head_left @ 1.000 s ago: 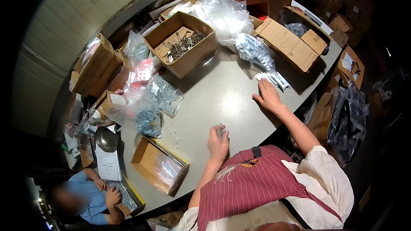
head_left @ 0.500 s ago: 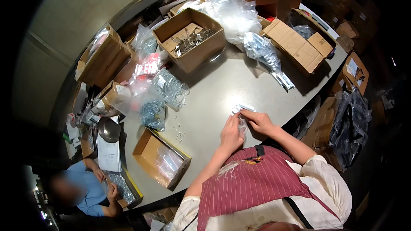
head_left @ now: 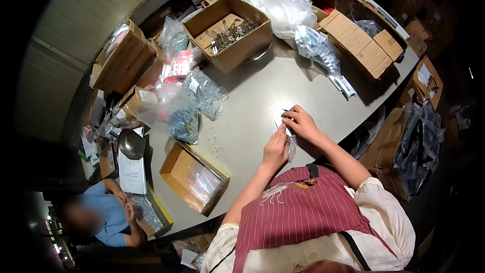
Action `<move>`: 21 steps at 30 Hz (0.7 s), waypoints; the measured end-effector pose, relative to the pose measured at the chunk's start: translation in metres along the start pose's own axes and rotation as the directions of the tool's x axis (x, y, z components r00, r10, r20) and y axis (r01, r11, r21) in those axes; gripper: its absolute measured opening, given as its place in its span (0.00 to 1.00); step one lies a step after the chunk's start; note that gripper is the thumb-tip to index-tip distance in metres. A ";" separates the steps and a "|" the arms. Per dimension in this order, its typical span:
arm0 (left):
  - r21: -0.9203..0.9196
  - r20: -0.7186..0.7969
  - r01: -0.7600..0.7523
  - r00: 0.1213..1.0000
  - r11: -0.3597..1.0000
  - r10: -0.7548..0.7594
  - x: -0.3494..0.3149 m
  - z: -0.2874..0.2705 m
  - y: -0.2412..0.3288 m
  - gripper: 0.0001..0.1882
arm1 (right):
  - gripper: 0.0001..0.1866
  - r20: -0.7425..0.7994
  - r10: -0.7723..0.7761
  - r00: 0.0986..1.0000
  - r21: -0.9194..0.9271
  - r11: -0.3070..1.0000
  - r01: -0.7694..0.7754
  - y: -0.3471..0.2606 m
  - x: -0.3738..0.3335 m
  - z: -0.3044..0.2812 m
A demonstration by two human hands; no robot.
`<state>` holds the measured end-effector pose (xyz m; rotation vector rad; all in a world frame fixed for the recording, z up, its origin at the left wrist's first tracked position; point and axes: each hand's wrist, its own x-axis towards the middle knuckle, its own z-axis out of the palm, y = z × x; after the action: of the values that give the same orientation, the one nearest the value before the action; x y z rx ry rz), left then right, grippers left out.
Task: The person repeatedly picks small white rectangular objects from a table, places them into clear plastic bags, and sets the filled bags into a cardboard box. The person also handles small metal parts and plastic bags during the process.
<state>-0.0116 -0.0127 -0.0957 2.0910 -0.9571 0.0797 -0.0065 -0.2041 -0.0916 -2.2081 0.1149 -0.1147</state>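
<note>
Near the table's front edge my two hands meet over a small clear plastic bag [head_left: 291, 147]. My left hand [head_left: 275, 149] is closed on the bag, which hangs out crumpled beside its fingers. My right hand [head_left: 302, 123] is closed just beyond it, fingertips bent together at the bag's far end. A small white piece [head_left: 278, 121] shows between the fingertips; whether it is inside the bag I cannot make out. Something thin and dark pokes out past the right fingertips, too small to name.
An open box [head_left: 194, 179] of flat clear bags stands left. Beyond are bags of small metal parts [head_left: 183, 124], a carton of metal pieces [head_left: 230, 35] and bagged silvery parts [head_left: 321, 53]. A co-worker in blue [head_left: 108, 212] handles something at the lower left.
My right hand has shifted farther from me, its fingers more bent. The white piece that stuck out past the fingers is now mostly covered. The whole view has shifted slightly.
</note>
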 end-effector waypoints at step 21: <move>-0.126 -0.198 0.101 0.972 0.987 -0.124 -0.013 -0.001 -0.011 0.24 | 0.15 -0.033 -0.102 0.994 -0.172 0.981 0.095 -0.010 0.017 0.038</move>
<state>-0.0131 -0.0004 -0.1073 1.9819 -0.7012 0.1743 0.0156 -0.1701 -0.1049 -2.3827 0.0396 -0.2135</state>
